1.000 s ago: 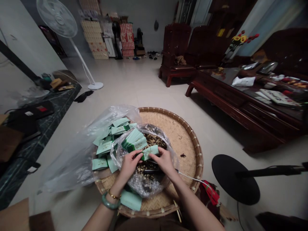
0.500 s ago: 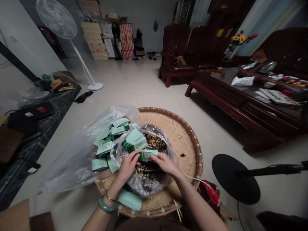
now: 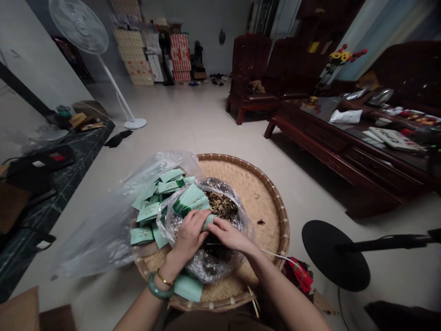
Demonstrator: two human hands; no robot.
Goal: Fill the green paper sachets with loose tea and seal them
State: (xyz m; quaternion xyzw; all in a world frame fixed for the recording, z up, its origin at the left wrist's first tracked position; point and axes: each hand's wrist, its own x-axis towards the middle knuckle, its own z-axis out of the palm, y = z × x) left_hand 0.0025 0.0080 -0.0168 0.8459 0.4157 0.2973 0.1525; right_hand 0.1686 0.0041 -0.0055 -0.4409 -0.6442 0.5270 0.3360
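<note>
Both hands meet over a clear plastic bag [image 3: 206,271] of dark and golden loose tea leaves [image 3: 222,205]. Between them is a small mint-green packet [image 3: 208,222], mostly hidden by the fingers. My left hand [image 3: 190,233] closes over its left side, and my right hand [image 3: 227,233] grips its right end. Just beyond lies a fanned stack of green packets [image 3: 193,198] on the bag. More green packets [image 3: 149,211] are heaped to the left. Under the bag is a round woven bamboo tray [image 3: 268,193]. A dark flat thing below the hands is partly covered.
A large clear plastic sheet [image 3: 103,239] spreads left of the tray. A black round stand base [image 3: 336,255] is on the floor at right. A white standing fan [image 3: 135,123] stands farther left. A dark wooden table [image 3: 320,142] and chairs [image 3: 251,69] are at the right and back.
My left hand has moved right and up over the packet, covering much of it. The right hand has shifted slightly left, so the hands are closer together.
</note>
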